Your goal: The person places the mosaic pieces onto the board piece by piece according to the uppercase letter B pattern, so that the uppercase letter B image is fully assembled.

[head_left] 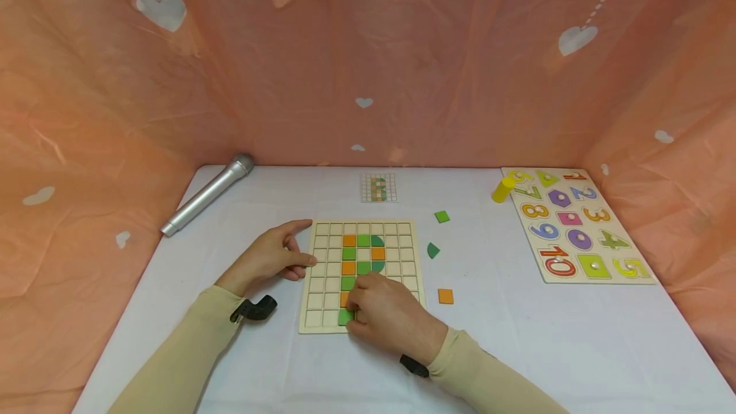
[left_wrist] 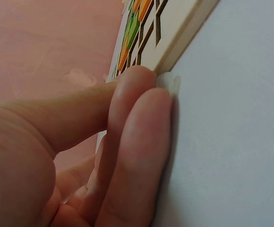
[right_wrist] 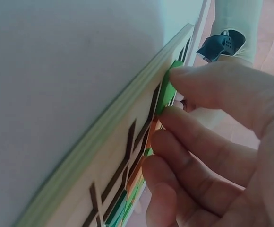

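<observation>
A wooden grid board (head_left: 322, 285) lies on the table, with orange, green and dark-green tiles set in it. My right hand (head_left: 393, 308) is over its lower middle, thumb and index finger pinching a green square tile (right_wrist: 166, 90) at the grid's bottom row. Its other fingers curl over nearby cells and hide part of the pattern. At the board's left side, my left hand (head_left: 264, 259) stretches its index finger to the top corner and sets its thumb on the edge. Right of the board lie a green square (head_left: 441, 216), a dark-green quarter-circle (head_left: 433, 250) and an orange square (head_left: 445, 296).
Behind the board lies a small pattern card (head_left: 378, 188). A silver microphone (head_left: 207, 197) rests at the back left. On the right are a number-and-shape puzzle board (head_left: 581, 225) and a yellow cylinder (head_left: 503, 190). Orange curtains (head_left: 368, 62) surround the white table (head_left: 517, 356).
</observation>
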The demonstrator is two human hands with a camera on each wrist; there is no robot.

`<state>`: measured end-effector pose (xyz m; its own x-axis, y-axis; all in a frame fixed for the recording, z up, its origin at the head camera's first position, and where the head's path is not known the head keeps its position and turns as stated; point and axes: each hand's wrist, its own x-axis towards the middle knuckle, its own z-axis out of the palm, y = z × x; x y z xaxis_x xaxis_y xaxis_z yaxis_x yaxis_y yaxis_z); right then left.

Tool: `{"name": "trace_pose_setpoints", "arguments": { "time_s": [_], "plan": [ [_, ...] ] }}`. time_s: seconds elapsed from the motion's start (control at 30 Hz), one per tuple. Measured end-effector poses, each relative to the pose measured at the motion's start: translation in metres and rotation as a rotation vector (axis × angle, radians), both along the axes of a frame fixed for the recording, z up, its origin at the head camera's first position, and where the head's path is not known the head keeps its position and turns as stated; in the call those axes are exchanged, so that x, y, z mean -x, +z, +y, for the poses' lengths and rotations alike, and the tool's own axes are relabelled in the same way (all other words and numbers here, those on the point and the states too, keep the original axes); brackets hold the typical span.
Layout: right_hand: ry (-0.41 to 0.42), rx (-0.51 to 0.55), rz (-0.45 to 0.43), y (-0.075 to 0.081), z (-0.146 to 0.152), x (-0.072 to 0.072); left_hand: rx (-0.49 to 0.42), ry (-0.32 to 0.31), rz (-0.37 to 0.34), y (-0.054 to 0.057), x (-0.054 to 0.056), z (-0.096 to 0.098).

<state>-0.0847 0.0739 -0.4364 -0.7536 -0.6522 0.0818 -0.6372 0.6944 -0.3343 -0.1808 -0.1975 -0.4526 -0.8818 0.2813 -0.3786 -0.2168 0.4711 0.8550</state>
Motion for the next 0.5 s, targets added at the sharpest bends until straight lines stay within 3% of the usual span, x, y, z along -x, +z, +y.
{"name": "trace_pose_setpoints", "arguments": {
  "time_s": [0.33,0.5],
  "plan": [
    [0.009,-0.031,0.040,0.0007,0.0005,-0.0003,0.017,0.002,-0.001,-0.0001,0.0007,-0.0001],
    [-0.011,0.006,-0.044,0.0049,0.0085,0.0011,0.008,0.003,-0.001,-0.0011,0.0002,0.0005]
  ]
}}
